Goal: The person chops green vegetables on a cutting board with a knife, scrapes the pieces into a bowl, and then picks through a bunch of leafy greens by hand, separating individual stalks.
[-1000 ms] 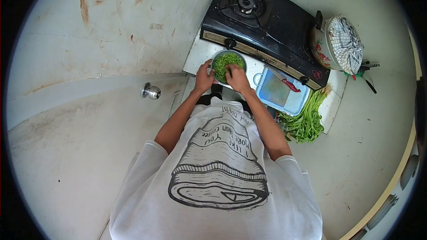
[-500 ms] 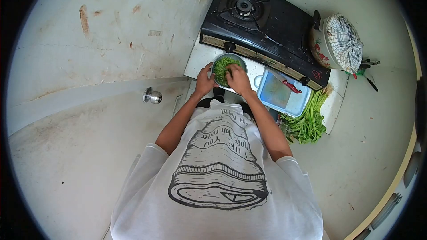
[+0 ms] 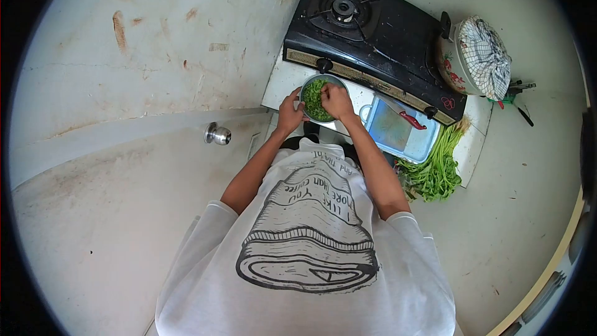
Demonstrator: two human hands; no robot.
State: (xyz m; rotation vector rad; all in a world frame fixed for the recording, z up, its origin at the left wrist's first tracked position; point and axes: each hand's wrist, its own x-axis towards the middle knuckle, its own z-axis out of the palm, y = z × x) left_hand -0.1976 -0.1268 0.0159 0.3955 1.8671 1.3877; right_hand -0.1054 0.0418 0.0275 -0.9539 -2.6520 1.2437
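A small grey bowl filled with finely chopped greens sits on the white tiled counter in front of the stove. My left hand grips the bowl's left side, fingers along the outer wall and thumb by the near rim. Over the bowl's right half, my right hand is closed, its fingertips curled down into the greens; the hand partly hides what it pinches. Just right of it lies a light blue cutting board with a handle, and a red-handled knife rests across its top.
A black gas stove stands behind the bowl. On its right end is a floral pot covered with a checked cloth. A bunch of leafy stalks hangs over the counter's edge. A door with a round knob is at left.
My right hand has drawn slightly up over the bowl, its fingers more tightly curled. My left hand stays on the bowl. The whole view has shifted slightly.
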